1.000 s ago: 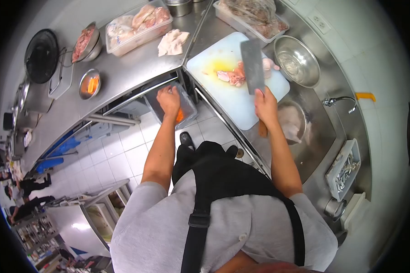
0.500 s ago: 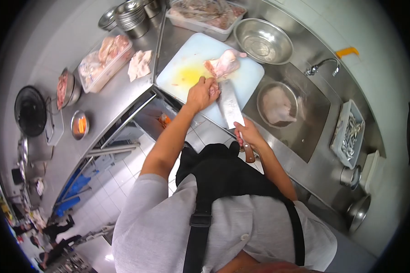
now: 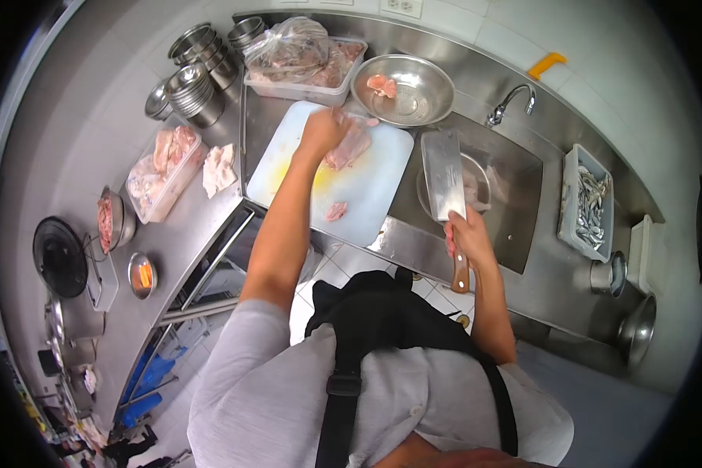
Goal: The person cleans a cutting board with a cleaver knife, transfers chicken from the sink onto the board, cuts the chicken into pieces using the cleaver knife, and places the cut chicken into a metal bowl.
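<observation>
Right hand (image 3: 469,234): closing around the handle of the cleaver (image 3: 444,171). Blade is pointing far, handle near; long axis is running near–far, far end leaning slightly left. Cleaver is showing right of the cutting board (image 3: 374,207), against the sink (image 3: 515,195). Left hand (image 3: 325,129): blurring beside the raw meat (image 3: 349,148) on the board's far part; finger opening and grip, cannot tell. Small meat piece (image 3: 336,210) is lying nearer. Steel surface (image 3: 542,300) is carrying the board; far bowl (image 3: 433,105) is holding meat; faucet (image 3: 515,97) is standing behind the sink.
</observation>
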